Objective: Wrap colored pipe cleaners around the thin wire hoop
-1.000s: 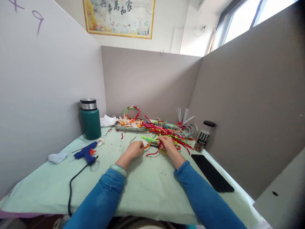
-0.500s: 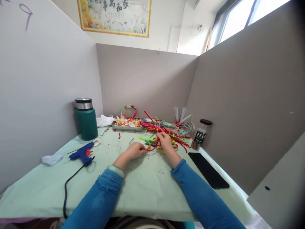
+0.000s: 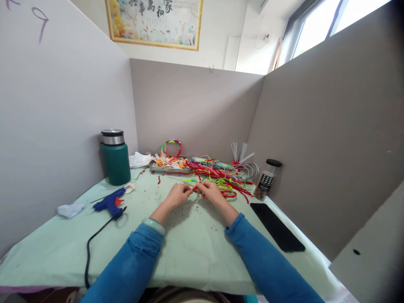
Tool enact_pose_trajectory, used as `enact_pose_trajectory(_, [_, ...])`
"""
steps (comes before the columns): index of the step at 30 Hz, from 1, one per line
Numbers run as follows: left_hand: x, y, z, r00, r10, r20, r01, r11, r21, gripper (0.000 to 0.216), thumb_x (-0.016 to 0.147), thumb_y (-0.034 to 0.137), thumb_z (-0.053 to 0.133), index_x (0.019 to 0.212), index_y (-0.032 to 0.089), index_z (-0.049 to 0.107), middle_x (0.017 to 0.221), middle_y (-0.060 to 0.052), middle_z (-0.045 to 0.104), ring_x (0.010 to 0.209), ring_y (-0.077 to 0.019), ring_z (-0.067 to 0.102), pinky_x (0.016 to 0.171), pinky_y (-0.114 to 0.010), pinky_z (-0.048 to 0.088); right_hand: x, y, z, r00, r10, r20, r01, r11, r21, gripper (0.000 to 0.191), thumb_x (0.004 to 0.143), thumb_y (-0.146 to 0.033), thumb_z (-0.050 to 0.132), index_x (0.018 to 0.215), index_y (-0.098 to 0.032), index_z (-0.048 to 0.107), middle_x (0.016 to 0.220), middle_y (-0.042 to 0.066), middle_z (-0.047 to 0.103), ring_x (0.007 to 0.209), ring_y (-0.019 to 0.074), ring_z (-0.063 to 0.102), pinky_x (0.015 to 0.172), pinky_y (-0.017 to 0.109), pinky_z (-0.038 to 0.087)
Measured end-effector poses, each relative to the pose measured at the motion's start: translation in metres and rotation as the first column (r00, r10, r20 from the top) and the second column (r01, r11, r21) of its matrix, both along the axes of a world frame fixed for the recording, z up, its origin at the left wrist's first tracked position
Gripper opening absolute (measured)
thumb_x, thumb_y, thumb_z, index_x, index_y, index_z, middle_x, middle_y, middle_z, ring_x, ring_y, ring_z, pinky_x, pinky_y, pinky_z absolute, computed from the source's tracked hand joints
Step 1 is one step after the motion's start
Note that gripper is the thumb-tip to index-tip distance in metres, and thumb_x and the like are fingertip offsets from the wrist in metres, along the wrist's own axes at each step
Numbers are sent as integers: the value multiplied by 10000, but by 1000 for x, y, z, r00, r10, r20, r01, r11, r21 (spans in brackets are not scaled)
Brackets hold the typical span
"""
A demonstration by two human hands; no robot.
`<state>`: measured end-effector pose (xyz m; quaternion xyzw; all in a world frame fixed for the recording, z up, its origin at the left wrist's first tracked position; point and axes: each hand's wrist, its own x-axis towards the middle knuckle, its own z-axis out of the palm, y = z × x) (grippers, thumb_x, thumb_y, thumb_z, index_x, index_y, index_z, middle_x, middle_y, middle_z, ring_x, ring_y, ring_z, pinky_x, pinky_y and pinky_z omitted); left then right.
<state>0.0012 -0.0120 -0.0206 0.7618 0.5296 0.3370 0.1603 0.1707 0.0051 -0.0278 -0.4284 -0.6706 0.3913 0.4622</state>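
Close together over the middle of the table, my left hand point(image 3: 178, 197) and my right hand point(image 3: 212, 193) both pinch a red-orange pipe cleaner point(image 3: 195, 188). Its short visible stretch bridges the gap between my fingertips; the rest is hidden by the hands. Just beyond my right hand spreads a heap of pipe cleaners point(image 3: 217, 171), mostly red with some green and pink. Yellow and red bent loops point(image 3: 230, 194) lie beside that hand's wrist. A red and green fuzzy ring point(image 3: 181, 148) leans up at the back, over a metal tray point(image 3: 168, 170) of small pale and orange pieces.
At left lie a blue glue gun point(image 3: 110, 203) with its black cord, a white cloth point(image 3: 70, 210) and a green bottle point(image 3: 116, 164). To the right are a black-lidded jar point(image 3: 265, 183), a black flat slab point(image 3: 277, 227) and coiled wire point(image 3: 251, 171). Grey partitions point(image 3: 195, 105) enclose the table.
My hands have drawn together, the right one moving left and nearer to me, the left one slightly back and up. A long red pipe cleaner that stood upright by my right hand now lies flat.
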Motion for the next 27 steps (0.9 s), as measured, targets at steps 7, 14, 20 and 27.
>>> enact_pose_trajectory(7, [1, 3, -5, 998, -57, 2, 57, 998, -18, 203, 697, 293, 541, 711, 130, 661, 579, 16, 545, 540, -97, 420, 517, -211, 284, -7, -6, 0, 997, 30, 68, -39, 991, 130, 275, 774, -395, 544, 619, -169, 533, 513, -36, 533, 381, 74, 431, 401, 195, 323])
enact_pose_trajectory(14, [2, -2, -2, 996, -57, -66, 57, 998, 2, 239, 712, 343, 533, 673, 139, 652, 591, 13, 577, 552, -96, 447, 522, -210, 279, -6, -6, 0, 996, -44, 73, 29, 982, 189, 266, 781, -391, 528, 620, -180, 516, 484, -50, 488, 393, 86, 404, 437, 212, 322])
enact_pose_trajectory(20, [2, -6, 0, 994, -32, -103, 34, 999, 16, 227, 704, 339, 529, 706, 158, 666, 623, 8, 601, 573, -103, 461, 535, -210, 284, -9, -7, -2, 995, -69, 68, 49, 964, 262, 254, 777, -377, 533, 606, -189, 524, 494, -42, 477, 476, 105, 412, 482, 212, 310])
enact_pose_trajectory(27, [2, -6, 0, 991, -56, -119, 59, 998, 20, 231, 708, 353, 540, 700, 158, 665, 621, 11, 596, 561, -102, 453, 532, -210, 290, -10, -8, -2, 993, -88, 81, 60, 953, 298, 257, 777, -381, 526, 605, -190, 520, 521, -34, 473, 521, 117, 413, 498, 216, 308])
